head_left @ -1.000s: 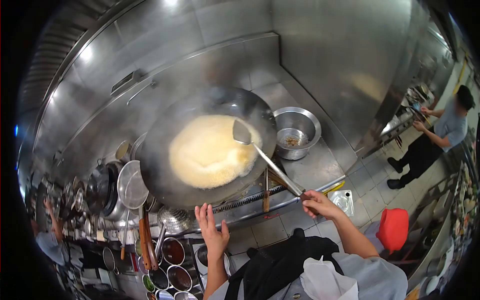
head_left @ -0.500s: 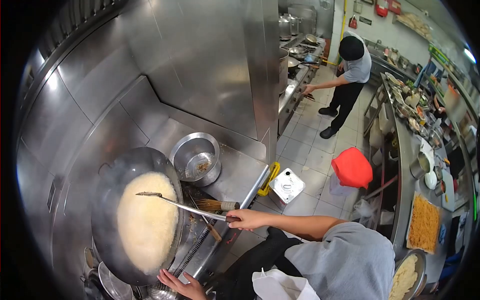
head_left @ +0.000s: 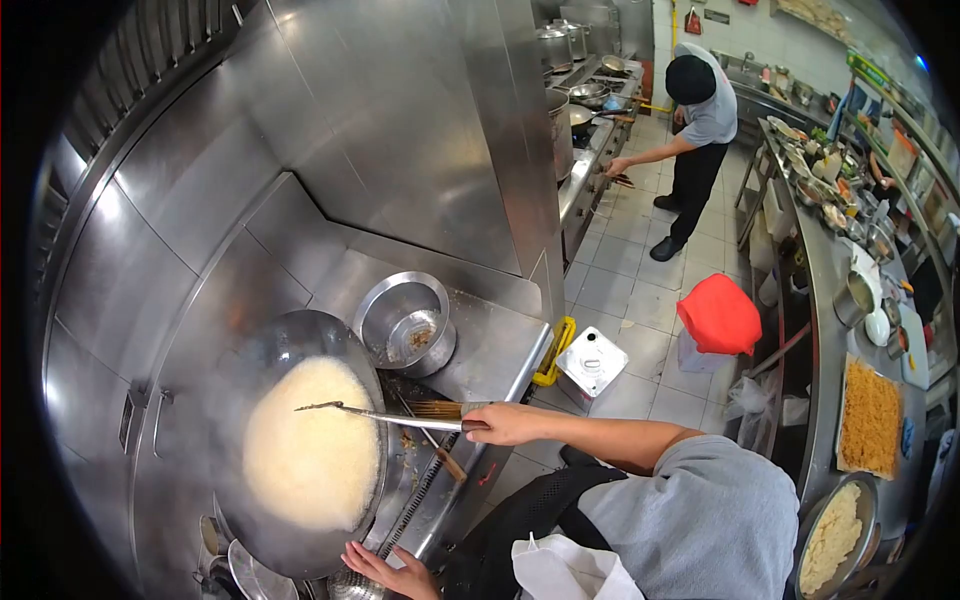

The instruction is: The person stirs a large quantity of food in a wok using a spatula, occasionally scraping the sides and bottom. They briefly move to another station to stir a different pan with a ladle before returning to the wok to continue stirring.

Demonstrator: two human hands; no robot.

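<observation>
My right hand (head_left: 500, 423) is wrapped around the dark grip of a long-handled wok spatula (head_left: 385, 414). Its flat head, seen nearly edge-on, overlaps the pale, foamy contents (head_left: 310, 450) of a large black wok (head_left: 290, 340). Steam hazes the wok's left side. Down at the wok's near rim, my left hand (head_left: 390, 570) has its fingers spread, with nothing held in them. A perforated metal skimmer (head_left: 352, 584) lies just beside those fingers. Behind the spatula handle sits a bristle brush (head_left: 437, 409).
A steel pot (head_left: 405, 325) stands on the counter beside the wok. On the floor are a square tin (head_left: 592, 362) and a red-covered bin (head_left: 718, 315). A co-worker (head_left: 705, 130) stands at the far stove. To the right, a long counter holds a tray of orange-brown food (head_left: 870, 418).
The view has shifted, moving most things slightly right and down. Over the wok contents, the spatula has swung to a more level angle. My left hand stays by the rim.
</observation>
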